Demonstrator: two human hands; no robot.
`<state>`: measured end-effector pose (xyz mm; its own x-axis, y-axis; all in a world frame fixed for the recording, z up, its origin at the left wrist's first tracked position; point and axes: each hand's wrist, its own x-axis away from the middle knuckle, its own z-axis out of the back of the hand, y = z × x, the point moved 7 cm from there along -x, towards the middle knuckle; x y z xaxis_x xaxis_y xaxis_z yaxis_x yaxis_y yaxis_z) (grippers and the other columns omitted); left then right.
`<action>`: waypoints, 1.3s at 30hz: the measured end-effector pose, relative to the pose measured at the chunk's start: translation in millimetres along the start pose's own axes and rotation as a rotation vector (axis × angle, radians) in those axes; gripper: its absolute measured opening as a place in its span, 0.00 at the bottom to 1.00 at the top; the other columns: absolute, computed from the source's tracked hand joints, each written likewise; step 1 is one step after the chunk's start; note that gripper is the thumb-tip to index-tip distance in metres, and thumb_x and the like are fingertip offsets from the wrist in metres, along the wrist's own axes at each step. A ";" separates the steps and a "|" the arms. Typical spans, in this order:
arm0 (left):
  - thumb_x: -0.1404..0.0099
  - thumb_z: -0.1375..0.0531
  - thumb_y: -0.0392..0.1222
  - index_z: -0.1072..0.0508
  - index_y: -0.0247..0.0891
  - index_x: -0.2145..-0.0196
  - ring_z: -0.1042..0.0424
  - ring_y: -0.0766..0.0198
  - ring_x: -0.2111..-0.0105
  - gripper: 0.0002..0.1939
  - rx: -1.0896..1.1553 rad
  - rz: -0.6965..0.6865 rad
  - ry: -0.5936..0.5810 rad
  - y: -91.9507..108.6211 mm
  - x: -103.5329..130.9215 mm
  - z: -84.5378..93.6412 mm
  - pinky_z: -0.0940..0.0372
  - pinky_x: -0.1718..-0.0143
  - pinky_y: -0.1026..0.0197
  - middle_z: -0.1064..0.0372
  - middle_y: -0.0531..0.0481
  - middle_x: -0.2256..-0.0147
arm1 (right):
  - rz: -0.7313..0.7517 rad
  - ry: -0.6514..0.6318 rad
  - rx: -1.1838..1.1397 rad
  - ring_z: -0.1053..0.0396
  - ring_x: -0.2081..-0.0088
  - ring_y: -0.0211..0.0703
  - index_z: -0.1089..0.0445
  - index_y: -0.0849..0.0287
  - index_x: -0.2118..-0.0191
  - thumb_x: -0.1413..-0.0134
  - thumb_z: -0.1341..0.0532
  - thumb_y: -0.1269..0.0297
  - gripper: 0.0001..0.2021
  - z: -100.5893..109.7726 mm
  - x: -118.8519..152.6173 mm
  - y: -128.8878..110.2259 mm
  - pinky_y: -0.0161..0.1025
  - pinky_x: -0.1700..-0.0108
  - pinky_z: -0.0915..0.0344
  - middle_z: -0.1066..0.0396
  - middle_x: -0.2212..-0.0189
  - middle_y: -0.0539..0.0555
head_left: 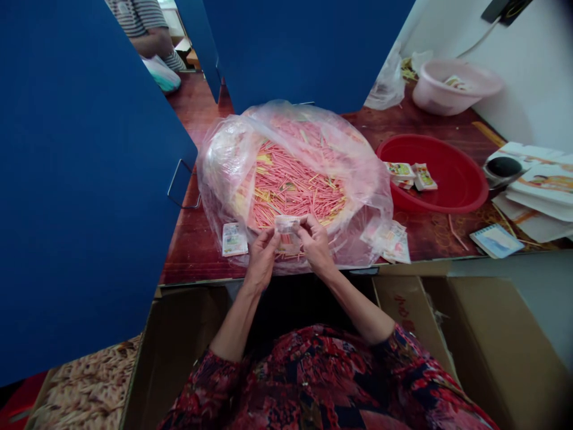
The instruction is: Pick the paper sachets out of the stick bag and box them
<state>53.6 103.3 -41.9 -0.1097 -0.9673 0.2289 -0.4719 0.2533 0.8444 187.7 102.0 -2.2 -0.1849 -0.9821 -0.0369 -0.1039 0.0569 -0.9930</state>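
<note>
Between my two hands is a small clear printed packet (287, 226), held up by its side edges. My left hand (263, 255) pinches its left edge with thumb and fingers. On its right edge, near the top, my right hand (316, 243) has a similar pinch. Pink sticks seem to show in or through the packet's lower part. Just beyond, a large clear plastic bag (224, 155) lies open, full of thin pink and yellow sticks (299, 185). A flat printed packet (234, 240) rests left of my left hand, and more packets (394, 243) lie to the right.
A red basin (461, 179) holds several small packs. Behind it stands a pale pink basin (441, 98). Far right are a dark cup (504, 168), a notepad (496, 240) and stacked printed sheets (546, 182). Blue panels (89, 179) flank the table; cardboard boxes (487, 334) sit below. Another person's arm (152, 43) shows upper left.
</note>
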 end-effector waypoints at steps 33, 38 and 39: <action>0.42 0.35 0.48 0.28 0.38 0.61 0.31 0.54 0.63 0.14 -1.326 -0.188 0.622 71.6 -13.5 142.3 0.36 0.55 0.52 0.31 0.49 0.67 | 0.176 1.199 0.957 0.33 0.58 0.55 0.35 0.54 0.66 0.60 0.36 0.74 0.13 285.6 19.1 -6.1 0.55 0.50 0.38 0.29 0.63 0.62; 0.45 0.34 0.46 0.29 0.38 0.67 0.34 0.62 0.71 0.12 -1.124 -0.233 0.688 74.9 -15.2 160.6 0.40 0.65 0.60 0.33 0.55 0.72 | 0.580 0.618 1.011 0.33 0.56 0.51 0.30 0.58 0.57 0.40 0.43 0.66 0.07 156.4 15.3 -46.4 0.49 0.51 0.37 0.29 0.61 0.59; 0.46 0.34 0.46 0.29 0.38 0.67 0.34 0.63 0.71 0.12 -1.092 -0.255 0.687 76.0 -15.5 163.6 0.40 0.66 0.61 0.33 0.55 0.72 | 0.557 0.371 1.017 0.33 0.55 0.51 0.29 0.58 0.57 0.38 0.43 0.66 0.08 119.9 8.4 -41.7 0.48 0.50 0.38 0.29 0.60 0.58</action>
<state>-123.6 135.1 -60.5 0.4938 -0.8667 -0.0699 0.5685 0.2610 0.7802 307.7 69.8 25.4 -0.2450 -0.7478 -0.6171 0.8616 0.1239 -0.4923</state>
